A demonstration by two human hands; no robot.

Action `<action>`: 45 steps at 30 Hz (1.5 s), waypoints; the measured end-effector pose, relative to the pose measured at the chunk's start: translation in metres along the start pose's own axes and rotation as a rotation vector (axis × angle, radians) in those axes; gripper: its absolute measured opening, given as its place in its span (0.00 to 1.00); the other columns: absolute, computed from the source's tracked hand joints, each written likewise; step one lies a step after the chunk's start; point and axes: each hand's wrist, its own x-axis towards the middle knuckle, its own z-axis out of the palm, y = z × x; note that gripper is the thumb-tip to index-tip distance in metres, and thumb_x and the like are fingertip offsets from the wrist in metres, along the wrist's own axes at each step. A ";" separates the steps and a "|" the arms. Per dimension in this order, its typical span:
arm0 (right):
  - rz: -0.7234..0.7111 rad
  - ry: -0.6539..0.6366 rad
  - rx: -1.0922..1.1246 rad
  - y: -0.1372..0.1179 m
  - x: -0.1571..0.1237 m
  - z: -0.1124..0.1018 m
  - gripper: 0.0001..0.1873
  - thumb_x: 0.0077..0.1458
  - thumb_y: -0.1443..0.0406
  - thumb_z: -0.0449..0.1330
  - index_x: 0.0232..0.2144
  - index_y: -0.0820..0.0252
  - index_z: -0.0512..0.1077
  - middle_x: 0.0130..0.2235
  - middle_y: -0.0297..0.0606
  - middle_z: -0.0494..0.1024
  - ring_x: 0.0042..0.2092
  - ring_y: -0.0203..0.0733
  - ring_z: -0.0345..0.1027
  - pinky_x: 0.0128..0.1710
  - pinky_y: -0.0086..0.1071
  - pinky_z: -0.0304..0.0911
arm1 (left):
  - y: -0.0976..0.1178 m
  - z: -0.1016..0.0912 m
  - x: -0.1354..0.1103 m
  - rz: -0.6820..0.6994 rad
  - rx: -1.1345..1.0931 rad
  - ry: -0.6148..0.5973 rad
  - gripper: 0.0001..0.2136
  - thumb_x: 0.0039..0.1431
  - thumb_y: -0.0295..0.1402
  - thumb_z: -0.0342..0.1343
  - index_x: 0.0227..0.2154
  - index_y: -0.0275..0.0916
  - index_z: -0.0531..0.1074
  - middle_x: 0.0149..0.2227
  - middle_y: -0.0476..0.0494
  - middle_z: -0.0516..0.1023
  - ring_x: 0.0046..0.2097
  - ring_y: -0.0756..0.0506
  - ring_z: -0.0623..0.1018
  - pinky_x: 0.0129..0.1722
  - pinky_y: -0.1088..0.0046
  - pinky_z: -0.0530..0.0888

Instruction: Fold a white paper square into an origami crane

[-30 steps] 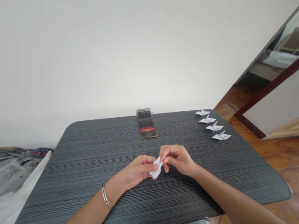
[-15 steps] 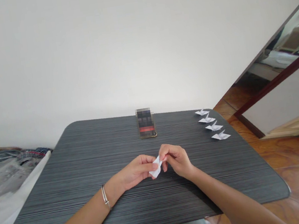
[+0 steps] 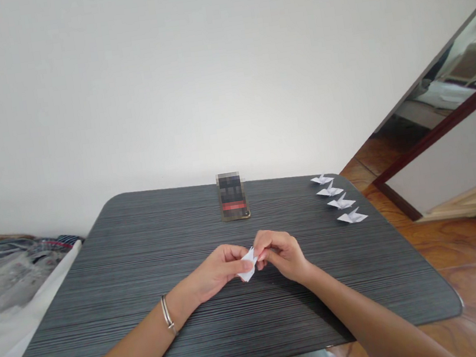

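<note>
A small folded piece of white paper (image 3: 247, 272) is held over the middle of the table, between my two hands. My left hand (image 3: 220, 272) pinches its left side, thumb on top and fingers behind. With thumb and forefinger my right hand (image 3: 280, 254) grips the narrow right-hand tip of the same paper. The fingers hide part of the folds. A silver bangle (image 3: 168, 315) circles my left wrist.
Several white origami cranes (image 3: 342, 203) stand in a row along the right side of the dark striped table (image 3: 140, 241). A phone with a blurred screen (image 3: 232, 197) is near the wall at the back. Bagged clothes (image 3: 15, 277) lie left of the table.
Both hands keep their pinch on the folded paper. The paper has tilted slightly and the fingers have shifted a little; the rest looks the same.
</note>
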 end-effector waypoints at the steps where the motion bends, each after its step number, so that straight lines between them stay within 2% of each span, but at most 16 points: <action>1: -0.003 -0.004 -0.015 -0.001 0.000 0.000 0.08 0.56 0.64 0.55 0.26 0.60 0.68 0.26 0.33 0.68 0.21 0.32 0.67 0.19 0.25 0.62 | 0.000 0.000 0.000 0.005 0.012 0.005 0.14 0.36 0.37 0.67 0.18 0.30 0.71 0.21 0.48 0.70 0.23 0.55 0.64 0.25 0.78 0.58; 6: -0.006 -0.014 -0.060 -0.003 0.001 0.001 0.10 0.57 0.66 0.51 0.25 0.60 0.67 0.25 0.32 0.67 0.21 0.30 0.66 0.19 0.25 0.63 | -0.001 -0.001 0.001 0.030 0.085 -0.008 0.13 0.37 0.36 0.66 0.21 0.30 0.72 0.23 0.48 0.72 0.24 0.55 0.64 0.25 0.78 0.59; 9: 0.007 -0.001 -0.055 -0.002 0.000 0.000 0.08 0.56 0.66 0.53 0.25 0.59 0.67 0.25 0.32 0.68 0.22 0.31 0.66 0.20 0.25 0.63 | -0.001 -0.002 0.001 0.066 0.120 -0.012 0.13 0.40 0.36 0.65 0.21 0.31 0.71 0.23 0.48 0.72 0.24 0.54 0.65 0.26 0.78 0.59; 12: 0.050 0.073 0.009 0.002 0.000 0.000 0.05 0.54 0.64 0.57 0.29 0.59 0.67 0.26 0.32 0.70 0.22 0.32 0.67 0.20 0.26 0.63 | 0.000 -0.002 0.002 0.149 0.184 0.061 0.14 0.42 0.37 0.64 0.18 0.31 0.68 0.21 0.50 0.70 0.24 0.54 0.65 0.25 0.79 0.59; 15: 0.100 0.145 0.032 0.005 0.002 0.000 0.06 0.56 0.62 0.55 0.31 0.60 0.66 0.26 0.33 0.71 0.22 0.32 0.67 0.20 0.25 0.62 | 0.001 -0.002 0.002 0.214 0.259 0.184 0.15 0.42 0.38 0.63 0.16 0.33 0.65 0.18 0.52 0.67 0.22 0.55 0.65 0.24 0.79 0.60; 20: 0.183 0.157 0.000 0.007 0.003 0.001 0.05 0.54 0.63 0.57 0.31 0.60 0.67 0.25 0.32 0.70 0.24 0.32 0.67 0.20 0.25 0.61 | 0.002 -0.003 0.003 0.267 0.304 0.275 0.16 0.40 0.40 0.64 0.16 0.33 0.64 0.18 0.53 0.66 0.20 0.55 0.64 0.21 0.80 0.62; 29: 0.222 0.082 0.021 0.005 0.003 -0.002 0.06 0.52 0.63 0.59 0.30 0.61 0.67 0.26 0.33 0.71 0.24 0.32 0.67 0.21 0.26 0.61 | 0.001 -0.004 0.003 0.234 0.325 0.232 0.16 0.41 0.41 0.63 0.16 0.33 0.66 0.18 0.52 0.67 0.20 0.56 0.64 0.20 0.80 0.63; 45: 0.360 -0.019 0.155 -0.003 0.007 -0.009 0.11 0.47 0.62 0.63 0.29 0.61 0.66 0.22 0.30 0.71 0.23 0.31 0.66 0.21 0.24 0.60 | -0.001 -0.005 0.005 0.156 0.211 0.142 0.14 0.42 0.40 0.63 0.19 0.31 0.71 0.20 0.48 0.71 0.23 0.54 0.66 0.22 0.79 0.65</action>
